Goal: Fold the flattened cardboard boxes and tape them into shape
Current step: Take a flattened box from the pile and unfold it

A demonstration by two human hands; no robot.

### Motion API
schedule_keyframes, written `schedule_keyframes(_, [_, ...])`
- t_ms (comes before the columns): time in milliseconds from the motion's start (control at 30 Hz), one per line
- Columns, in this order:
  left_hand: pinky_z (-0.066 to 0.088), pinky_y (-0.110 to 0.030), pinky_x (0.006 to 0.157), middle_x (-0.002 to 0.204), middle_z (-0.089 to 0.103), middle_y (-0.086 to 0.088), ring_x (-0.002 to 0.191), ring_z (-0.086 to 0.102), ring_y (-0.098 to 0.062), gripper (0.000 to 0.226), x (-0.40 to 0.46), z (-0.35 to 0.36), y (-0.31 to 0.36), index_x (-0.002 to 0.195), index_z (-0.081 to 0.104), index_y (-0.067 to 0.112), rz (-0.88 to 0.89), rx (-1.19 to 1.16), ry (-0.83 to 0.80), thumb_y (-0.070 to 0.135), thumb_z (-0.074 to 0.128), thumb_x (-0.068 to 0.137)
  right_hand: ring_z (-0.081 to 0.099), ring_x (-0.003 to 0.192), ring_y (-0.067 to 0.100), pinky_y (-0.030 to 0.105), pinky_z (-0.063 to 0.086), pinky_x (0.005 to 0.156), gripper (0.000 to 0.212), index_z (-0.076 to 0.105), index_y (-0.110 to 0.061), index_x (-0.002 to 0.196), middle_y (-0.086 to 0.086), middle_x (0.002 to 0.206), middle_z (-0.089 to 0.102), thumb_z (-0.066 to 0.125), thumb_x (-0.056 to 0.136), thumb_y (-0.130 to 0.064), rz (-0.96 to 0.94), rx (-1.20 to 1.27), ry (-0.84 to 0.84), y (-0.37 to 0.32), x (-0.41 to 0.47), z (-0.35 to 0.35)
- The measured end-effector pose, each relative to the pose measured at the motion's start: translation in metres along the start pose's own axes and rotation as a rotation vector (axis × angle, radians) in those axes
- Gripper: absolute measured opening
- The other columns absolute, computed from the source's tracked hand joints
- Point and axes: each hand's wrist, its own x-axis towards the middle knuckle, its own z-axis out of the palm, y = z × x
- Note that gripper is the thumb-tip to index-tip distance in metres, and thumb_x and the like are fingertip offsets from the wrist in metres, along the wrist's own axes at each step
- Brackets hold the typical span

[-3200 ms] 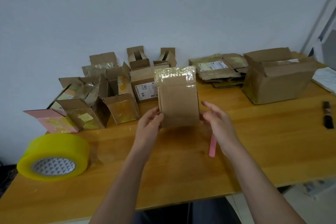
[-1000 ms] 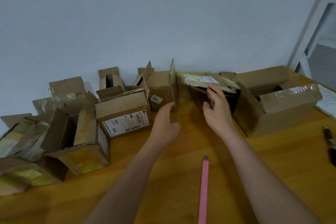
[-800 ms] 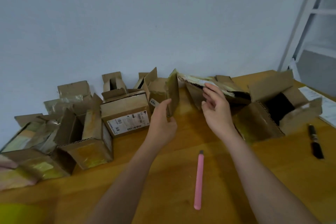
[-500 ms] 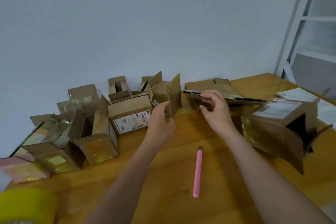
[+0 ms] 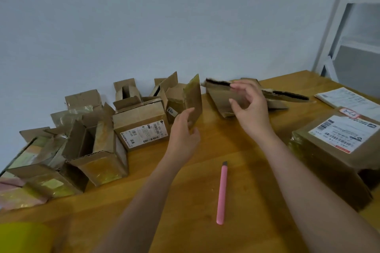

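Since half a second ago the big box [image 5: 337, 150] at the right is lying nearer the camera with its label up, and the right hand [image 5: 249, 109] is lifting the top flat [image 5: 224, 96] higher off the stack [image 5: 283, 96] at the back of the table [image 5: 257, 201]. That stack of flattened boxes is waiting near the wall, likely as the supply, while the finished boxes [image 5: 139, 127] are crowding the left side, out of the working space. The right hand is pinching the flat's near edge between thumb below and fingers above, the fingers only partly curled, probably drawing it toward the open middle for folding. The left hand [image 5: 183, 131] is resting its loosely spread fingers against the upright flap [image 5: 194, 98] of a small box, seemingly steadying it or nudging it aside. The tape [image 5: 20, 236] is sitting at the near left corner, and the pink cutter [image 5: 222, 193] is lying between the forearms, both within easy reach for sealing.
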Motion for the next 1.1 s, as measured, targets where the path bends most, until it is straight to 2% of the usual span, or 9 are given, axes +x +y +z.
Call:
schedule_keyframes(100, [0.053,-0.038,0.098,0.148,0.042,0.004,0.127,0.048,-0.009,0.059,-0.002,-0.003,0.004,0.148,0.035,0.026,0.019,-0.031,0.040,0.002,0.052,0.096,0.058,0.117,0.011,0.030,0.047,0.104,0.033,0.062,-0.011,0.118,-0.002,0.124,0.053,0.065,0.088,0.004,-0.069,0.067,0.048,-0.017,0.007,-0.003])
schedule_keyframes(267, [0.052,-0.036,0.100,0.146,0.044,0.002,0.128,0.048,-0.011,0.056,-0.014,-0.023,0.017,0.148,0.035,0.023,0.045,-0.107,0.140,0.005,0.052,0.098,0.059,0.112,0.010,0.021,0.047,0.099,0.028,0.063,-0.003,0.113,0.004,0.122,0.055,0.067,0.086,0.003,-0.184,0.097,0.093,-0.050,0.007,-0.008])
schedule_keyframes(400, [0.050,-0.033,0.100,0.148,0.042,0.002,0.130,0.049,-0.014,0.058,-0.025,-0.042,0.025,0.150,0.032,0.024,0.065,-0.143,0.197,0.011,0.054,0.098,0.060,0.113,0.017,0.027,0.048,0.100,0.030,0.063,-0.006,0.112,0.001,0.122,0.054,0.065,0.085,0.006,-0.216,0.151,0.056,-0.071,-0.003,-0.010])
schedule_keyframes(533, [0.056,-0.043,0.093,0.144,0.047,0.002,0.127,0.052,-0.016,0.057,-0.035,-0.063,0.034,0.149,0.034,0.023,0.069,-0.172,0.239,0.008,0.054,0.098,0.060,0.113,0.017,0.026,0.048,0.099,0.033,0.063,-0.010,0.111,-0.004,0.119,0.054,0.062,0.085,0.010,-0.243,0.172,0.010,-0.090,-0.019,-0.010])
schedule_keyframes(700, [0.056,-0.028,0.089,0.143,0.045,0.007,0.123,0.050,-0.008,0.056,-0.050,-0.087,0.034,0.149,0.034,0.027,0.074,-0.140,0.293,0.011,0.053,0.099,0.056,0.117,0.012,0.020,0.045,0.099,0.033,0.064,-0.011,0.108,-0.011,0.118,0.055,0.061,0.084,0.011,-0.265,0.163,-0.033,-0.111,-0.039,-0.012])
schedule_keyframes(867, [0.052,-0.034,0.098,0.145,0.044,0.006,0.125,0.049,-0.009,0.053,-0.063,-0.111,0.028,0.148,0.035,0.027,0.071,-0.126,0.337,0.012,0.051,0.100,0.057,0.113,0.013,0.025,0.049,0.097,0.034,0.063,-0.009,0.103,-0.005,0.113,0.058,0.057,0.082,0.017,-0.352,0.145,-0.049,-0.131,-0.052,-0.013])
schedule_keyframes(933, [0.054,-0.024,0.086,0.145,0.044,0.007,0.122,0.048,-0.006,0.051,-0.066,-0.120,0.024,0.148,0.036,0.027,0.078,-0.124,0.360,0.013,0.050,0.100,0.058,0.110,0.013,0.027,0.050,0.095,0.035,0.062,-0.006,0.099,0.001,0.110,0.059,0.055,0.079,0.020,-0.405,0.148,-0.052,-0.140,-0.055,-0.013])
schedule_keyframes(1000, [0.046,-0.011,0.071,0.144,0.044,0.007,0.117,0.048,-0.004,0.050,-0.068,-0.129,0.020,0.147,0.037,0.027,0.078,-0.116,0.376,0.014,0.050,0.101,0.059,0.108,0.016,0.031,0.052,0.093,0.033,0.060,-0.003,0.096,0.006,0.107,0.060,0.054,0.077,0.023,-0.457,0.167,-0.056,-0.149,-0.056,-0.013])
schedule_keyframes(1100, [0.041,-0.011,0.078,0.144,0.046,0.006,0.118,0.051,-0.007,0.046,-0.072,-0.139,0.015,0.144,0.040,0.026,0.078,-0.124,0.406,0.015,0.050,0.101,0.060,0.101,0.020,0.036,0.054,0.088,0.029,0.055,-0.001,0.088,0.009,0.099,0.060,0.052,0.077,0.026,-0.517,0.228,-0.073,-0.163,-0.058,-0.013])
